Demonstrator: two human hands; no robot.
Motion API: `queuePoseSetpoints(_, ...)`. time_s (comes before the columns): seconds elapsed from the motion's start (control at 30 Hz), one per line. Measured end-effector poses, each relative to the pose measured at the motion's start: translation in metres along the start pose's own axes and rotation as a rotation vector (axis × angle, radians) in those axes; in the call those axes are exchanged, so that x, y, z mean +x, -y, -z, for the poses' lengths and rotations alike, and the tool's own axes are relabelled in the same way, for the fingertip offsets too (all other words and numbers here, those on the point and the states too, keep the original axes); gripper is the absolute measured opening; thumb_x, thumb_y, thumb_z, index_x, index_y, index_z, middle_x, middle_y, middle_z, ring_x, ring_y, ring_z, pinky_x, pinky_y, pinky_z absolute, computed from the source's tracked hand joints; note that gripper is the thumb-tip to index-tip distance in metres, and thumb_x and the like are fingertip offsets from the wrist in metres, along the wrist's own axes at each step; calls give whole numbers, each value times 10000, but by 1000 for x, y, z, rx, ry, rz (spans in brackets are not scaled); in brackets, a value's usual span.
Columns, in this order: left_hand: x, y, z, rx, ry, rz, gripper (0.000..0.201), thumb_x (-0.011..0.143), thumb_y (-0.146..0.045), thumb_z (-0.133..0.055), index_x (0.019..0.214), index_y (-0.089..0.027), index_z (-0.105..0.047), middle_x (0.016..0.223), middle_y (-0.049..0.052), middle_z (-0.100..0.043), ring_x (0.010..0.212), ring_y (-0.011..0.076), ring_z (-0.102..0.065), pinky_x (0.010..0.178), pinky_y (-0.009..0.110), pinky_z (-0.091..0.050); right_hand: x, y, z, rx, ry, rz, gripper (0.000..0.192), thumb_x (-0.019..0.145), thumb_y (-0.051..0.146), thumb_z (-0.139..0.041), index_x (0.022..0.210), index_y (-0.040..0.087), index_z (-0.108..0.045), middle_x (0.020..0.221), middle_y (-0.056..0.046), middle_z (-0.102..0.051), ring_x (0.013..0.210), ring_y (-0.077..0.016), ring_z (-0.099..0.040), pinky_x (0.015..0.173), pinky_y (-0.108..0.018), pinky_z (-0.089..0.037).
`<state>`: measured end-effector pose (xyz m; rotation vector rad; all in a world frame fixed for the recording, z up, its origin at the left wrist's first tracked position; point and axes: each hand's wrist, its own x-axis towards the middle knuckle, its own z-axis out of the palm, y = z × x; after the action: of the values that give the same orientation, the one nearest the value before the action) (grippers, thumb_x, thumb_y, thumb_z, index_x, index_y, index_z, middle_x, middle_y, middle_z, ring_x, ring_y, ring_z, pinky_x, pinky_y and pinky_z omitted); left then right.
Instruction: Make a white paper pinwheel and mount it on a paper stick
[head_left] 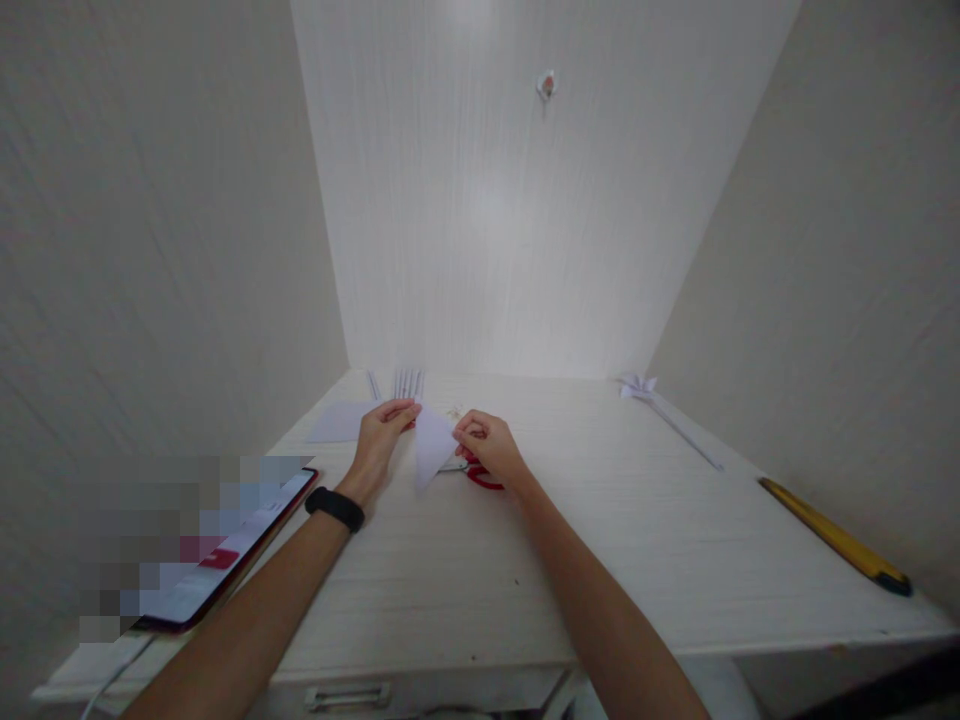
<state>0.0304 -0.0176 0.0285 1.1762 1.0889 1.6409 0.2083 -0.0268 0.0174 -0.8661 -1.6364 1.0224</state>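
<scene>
Two bare forearms show from the lower edge, with no sleeves anywhere along them. The left hand [382, 432] carries a black band [335, 508] at the wrist (a slim strap, wrapped snugly, too small to tell whether it is a watch or a fitness tracker). The right hand [487, 450] wears nothing at the wrist, and no rings can be made out on the fingers of either hand. Both arms are slender and uncovered up to the frame edge.

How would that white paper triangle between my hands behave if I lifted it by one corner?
The paper triangle looks thin and probably very light, so it would likely flop. Left hand and right hand pinch opposite edges, perhaps keeping it flat. It creases easily.
</scene>
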Motion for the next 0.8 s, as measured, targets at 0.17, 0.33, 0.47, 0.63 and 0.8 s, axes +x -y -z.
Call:
queuePoseSetpoints(0.17, 1, 0, 1, 1, -17, -3, 333, 538, -351, -782, 760, -129, -675, 730, 37, -655, 684, 134, -560, 669, 258, -417, -1, 0, 0, 8, 31, 0, 139, 749, 305, -585, 711, 182, -532, 564, 27, -596, 492, -82, -545, 499, -188, -430)
queuePoseSetpoints(0.33, 0, -2, 1, -46, 7, 1, 353, 564, -372, -771, 807, -129, -689, 812, 57, -672, 718, 136, -564, 678, 253, -417, 0, 0, -1, -4, 37, -13, 150, 745, 315, -586, 701, 182, -532, 560, 25, -601, 469, -78, -526, 488, -187, -420)
queuePoseSetpoints(0.47, 0, -4, 1, -38, -11, -16, 298, 565, -353, -773, 747, -131, -692, 734, 36, -655, 682, 123, -541, 651, 239, -401, 0, 0, -1, -11, 51, -14, 149, 739, 310, -586, 685, 182, -533, 553, 20, -608, 455, -74, -508, 475, -183, -403)
queuePoseSetpoints(0.63, 0, -4, 1, -44, -11, -13, 304, 556, -354, -779, 744, -130, -695, 730, 34, -653, 672, 123, -537, 647, 243, -401, -1, 3, 1, -8, 46, -12, 169, 739, 328, -591, 679, 181, -532, 552, 16, -607, 460, -81, -511, 472, -189, -403)
queuePoseSetpoints(0.8, -1, -4, 0, -100, -3, 19, 301, 561, -338, -778, 759, -124, -702, 756, 35, -647, 691, 116, -540, 657, 232, -408, -1, 0, 1, 5, 37, -25, 149, 742, 316, -591, 707, 181, -540, 568, 21, -604, 477, -76, -528, 482, -181, -420)
